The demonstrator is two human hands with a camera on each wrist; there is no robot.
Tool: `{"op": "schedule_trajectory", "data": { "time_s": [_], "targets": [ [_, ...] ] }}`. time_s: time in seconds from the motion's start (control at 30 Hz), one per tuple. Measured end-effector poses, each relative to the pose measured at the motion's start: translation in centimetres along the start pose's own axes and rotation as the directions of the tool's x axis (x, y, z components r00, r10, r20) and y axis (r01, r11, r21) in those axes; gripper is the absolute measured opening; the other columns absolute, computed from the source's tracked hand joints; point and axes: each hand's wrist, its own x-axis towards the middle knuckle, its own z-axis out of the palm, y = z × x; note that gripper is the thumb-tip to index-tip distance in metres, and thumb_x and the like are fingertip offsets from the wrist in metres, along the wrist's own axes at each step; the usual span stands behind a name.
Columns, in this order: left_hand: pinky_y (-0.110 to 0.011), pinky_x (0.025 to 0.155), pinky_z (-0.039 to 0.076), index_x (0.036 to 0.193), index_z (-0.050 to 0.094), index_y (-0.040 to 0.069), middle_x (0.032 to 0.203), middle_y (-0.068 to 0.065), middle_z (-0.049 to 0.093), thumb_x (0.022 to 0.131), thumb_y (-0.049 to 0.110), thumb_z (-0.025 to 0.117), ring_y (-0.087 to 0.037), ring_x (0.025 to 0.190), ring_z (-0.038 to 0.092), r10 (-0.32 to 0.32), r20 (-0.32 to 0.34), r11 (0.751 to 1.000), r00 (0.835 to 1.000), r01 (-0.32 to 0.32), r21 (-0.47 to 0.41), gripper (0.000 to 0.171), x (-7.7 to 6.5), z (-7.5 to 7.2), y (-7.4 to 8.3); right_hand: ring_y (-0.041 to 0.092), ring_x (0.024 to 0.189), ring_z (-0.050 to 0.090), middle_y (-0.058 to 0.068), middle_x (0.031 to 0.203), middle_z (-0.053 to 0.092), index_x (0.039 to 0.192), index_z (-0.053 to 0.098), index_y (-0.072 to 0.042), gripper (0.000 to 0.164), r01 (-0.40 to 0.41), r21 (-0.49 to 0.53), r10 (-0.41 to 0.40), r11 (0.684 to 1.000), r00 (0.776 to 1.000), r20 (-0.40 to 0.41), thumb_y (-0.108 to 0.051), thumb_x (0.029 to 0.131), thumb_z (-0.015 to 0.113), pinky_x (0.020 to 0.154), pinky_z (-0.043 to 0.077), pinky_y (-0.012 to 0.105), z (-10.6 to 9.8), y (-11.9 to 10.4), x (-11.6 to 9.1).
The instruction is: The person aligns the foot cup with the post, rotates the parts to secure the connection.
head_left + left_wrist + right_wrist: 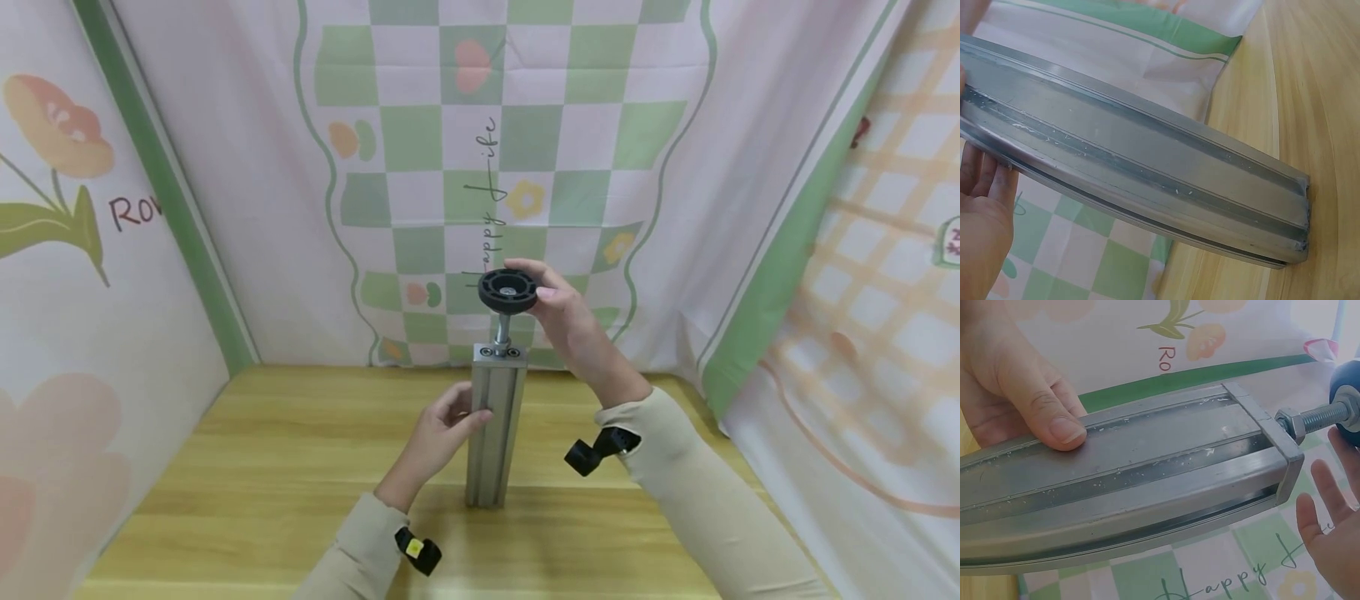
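Observation:
An aluminium extrusion profile (489,454) stands upright on the wooden table. A threaded bolt (503,327) rises from its top end plate (498,353) and carries a round black levelling foot (491,297). My left hand (441,423) grips the profile's side at mid height, with the thumb (1060,428) across one face. At the top, my right hand (572,327) holds the foot's right rim between thumb and fingers. A hex nut (1291,425) sits on the bolt close to the end plate. Lengthwise grooves (1141,169) with small pale specks run along the profile.
The wooden tabletop (300,467) spreads out around the profile. A checkered cloth (472,192) hangs behind it, with printed curtains (60,350) on both sides. Black wrist cameras (592,452) are strapped over both sleeves.

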Motion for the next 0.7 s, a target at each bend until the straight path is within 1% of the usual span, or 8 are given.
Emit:
{"op": "schedule_trajectory", "data": {
  "time_s": [0.17, 0.3, 0.4, 0.47, 0.6, 0.7],
  "targets": [
    [-0.029, 0.083, 0.049, 0.119, 0.054, 0.015, 0.100, -0.002, 0.060, 0.089, 0.023, 0.060, -0.017, 0.094, 0.057, -0.003, -0.009, 1.000, 1.000, 0.003, 0.011, 0.032, -0.02, 0.03, -0.01, 0.033, 0.112, 0.045, 0.020, 0.120, 0.049, 0.132, 0.039, -0.003, 0.044, 0.011, -0.009, -0.011, 1.000, 1.000, -0.019, -0.019, 0.091, 0.033, 0.101, 0.025, 0.042, -0.09, 0.14, -0.04],
    [-0.029, 0.083, 0.049, 0.119, 0.054, 0.015, 0.100, -0.002, 0.060, 0.089, 0.023, 0.061, -0.016, 0.094, 0.057, -0.009, -0.009, 1.000, 1.000, 0.009, 0.009, 0.031, -0.12, 0.05, 0.07, 0.031, 0.114, 0.044, 0.018, 0.121, 0.050, 0.131, 0.037, -0.001, 0.045, 0.020, -0.020, -0.020, 1.000, 0.999, -0.035, -0.019, 0.090, 0.036, 0.102, 0.025, 0.041, -0.16, 0.27, -0.25],
    [-0.029, 0.083, 0.050, 0.118, 0.054, 0.015, 0.099, -0.002, 0.060, 0.089, 0.022, 0.061, -0.017, 0.094, 0.057, -0.011, -0.011, 1.000, 1.000, 0.011, -0.001, 0.031, -0.15, 0.08, 0.14, 0.030, 0.113, 0.045, 0.017, 0.120, 0.051, 0.129, 0.038, -0.002, 0.042, 0.028, -0.026, -0.029, 0.999, 0.998, -0.049, -0.018, 0.090, 0.038, 0.102, 0.025, 0.041, -0.20, 0.30, -0.40],
    [-0.029, 0.083, 0.049, 0.119, 0.054, 0.015, 0.099, -0.002, 0.060, 0.089, 0.022, 0.061, -0.017, 0.094, 0.057, -0.011, -0.012, 1.000, 1.000, 0.011, -0.003, 0.031, -0.13, 0.10, 0.14, 0.030, 0.111, 0.046, 0.017, 0.119, 0.052, 0.127, 0.039, -0.003, 0.039, 0.027, -0.047, -0.030, 0.999, 0.997, -0.066, -0.018, 0.090, 0.040, 0.102, 0.026, 0.041, -0.21, 0.26, -0.48],
    [-0.029, 0.083, 0.049, 0.119, 0.054, 0.015, 0.099, -0.002, 0.060, 0.089, 0.022, 0.061, -0.018, 0.094, 0.057, -0.006, -0.013, 1.000, 1.000, 0.006, 0.000, 0.032, -0.09, 0.10, 0.02, 0.030, 0.109, 0.048, 0.018, 0.117, 0.050, 0.121, 0.041, -0.006, 0.033, 0.008, -0.086, -0.017, 0.996, 0.994, -0.109, -0.017, 0.090, 0.048, 0.100, 0.034, 0.038, -0.10, 0.05, -0.60],
    [-0.029, 0.083, 0.049, 0.119, 0.054, 0.015, 0.099, -0.002, 0.060, 0.089, 0.023, 0.061, -0.019, 0.094, 0.057, -0.004, -0.016, 1.000, 1.000, 0.004, 0.006, 0.032, -0.06, 0.08, -0.07, 0.030, 0.105, 0.049, 0.018, 0.117, 0.047, 0.115, 0.041, -0.008, 0.031, -0.007, -0.085, -0.005, 0.996, 0.990, -0.142, -0.015, 0.089, 0.055, 0.094, 0.041, 0.035, 0.05, -0.11, -0.67]
  ]
}}
